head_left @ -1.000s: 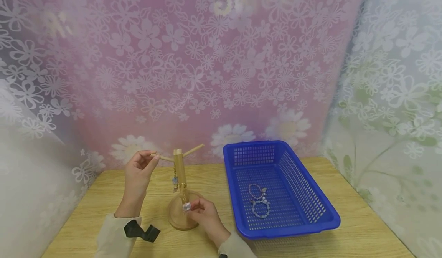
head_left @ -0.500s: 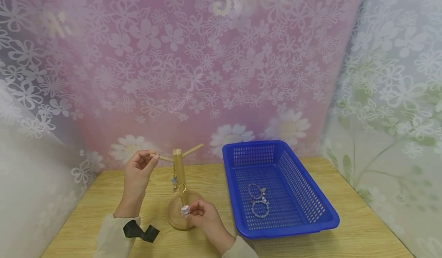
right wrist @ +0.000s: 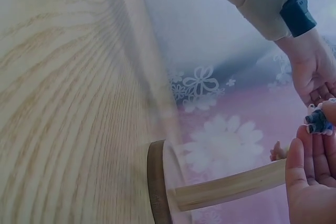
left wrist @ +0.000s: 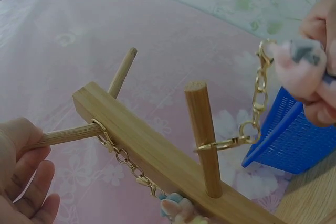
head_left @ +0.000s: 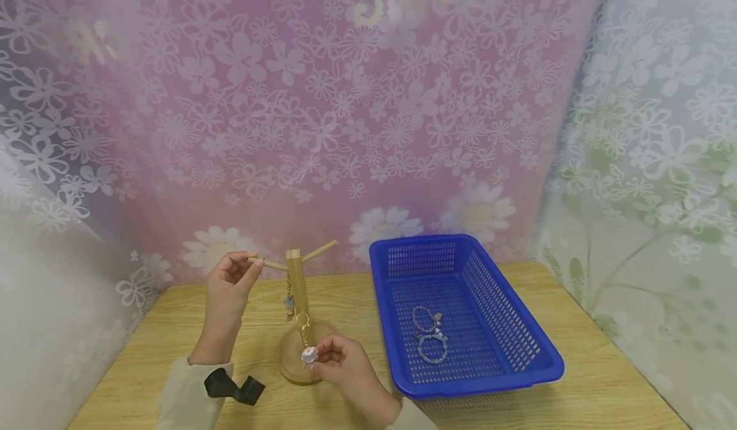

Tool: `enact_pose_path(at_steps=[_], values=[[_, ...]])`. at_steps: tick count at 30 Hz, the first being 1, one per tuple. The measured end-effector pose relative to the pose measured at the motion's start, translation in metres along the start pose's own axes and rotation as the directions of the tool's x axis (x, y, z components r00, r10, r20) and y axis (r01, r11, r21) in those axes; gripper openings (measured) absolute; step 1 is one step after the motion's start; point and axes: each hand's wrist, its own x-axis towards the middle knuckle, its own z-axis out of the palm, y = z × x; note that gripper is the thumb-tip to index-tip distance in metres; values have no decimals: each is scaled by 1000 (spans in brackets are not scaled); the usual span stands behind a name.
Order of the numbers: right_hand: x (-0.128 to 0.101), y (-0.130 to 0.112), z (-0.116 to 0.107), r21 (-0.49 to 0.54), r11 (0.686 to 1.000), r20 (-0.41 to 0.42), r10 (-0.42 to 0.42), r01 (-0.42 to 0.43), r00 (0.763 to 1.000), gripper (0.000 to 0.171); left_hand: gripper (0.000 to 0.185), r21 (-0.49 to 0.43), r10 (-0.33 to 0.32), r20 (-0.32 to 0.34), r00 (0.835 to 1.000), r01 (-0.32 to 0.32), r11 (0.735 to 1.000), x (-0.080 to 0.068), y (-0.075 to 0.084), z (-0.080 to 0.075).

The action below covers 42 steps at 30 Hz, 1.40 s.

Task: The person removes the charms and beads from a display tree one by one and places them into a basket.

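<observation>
Keychain (head_left: 307, 345) — pink charm on a gold chain, its clasp hooked round a lower front peg (left wrist: 203, 137) of the wooden stand (head_left: 299, 315). The chain runs from that peg down and toward the person, so its long axis points from the stand's post to the right hand (head_left: 345, 369), which pinches the charm between thumb and fingertips just in front of the stand's round base. Right hand is clearly the nearer one; it sits low, touching the charm, chain looks roughly taut but hard to say from the head view.

Left hand (head_left: 227, 289) is up and to the left of the post, thumb and fingers pinching the tip of the upper left peg (head_left: 267, 263) — steadying the stand. A second keychain (head_left: 289, 301) with a bluish charm hangs from that same peg close to the post, just beside the held chain's clasp; that's the nearest thing in the way. Another upper peg angles off to the right, bare.

Blue basket (head_left: 518, 379) stands to the right of the stand, near but apart, with a few bracelets (head_left: 428, 335) lying in it. All on a wooden table (head_left: 604, 385).
</observation>
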Motion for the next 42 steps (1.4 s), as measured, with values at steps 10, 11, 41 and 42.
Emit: enact_pose_path(at_steps=[10, 11, 41, 42], values=[[-7, -12, 2, 16, 1000, 71, -16, 15, 997, 26, 12, -3, 3, -7, 1000, -3, 1000, -1, 3, 1], [-8, -13, 3, 14, 1000, 73, -15, 14, 997, 27, 13, -3, 3, -7, 1000, -3, 1000, -1, 3, 1], [-13, -33, -10, -24, 995, 88, -99, 102, 991, 30, 12, 12, 60, -55, 997, -59, 998, -6, 0, 3], [-13, -34, -12, -28, 995, 90, -97, 100, 991, 29, 13, 26, 64, -59, 996, -62, 998, -6, -1, 3]])
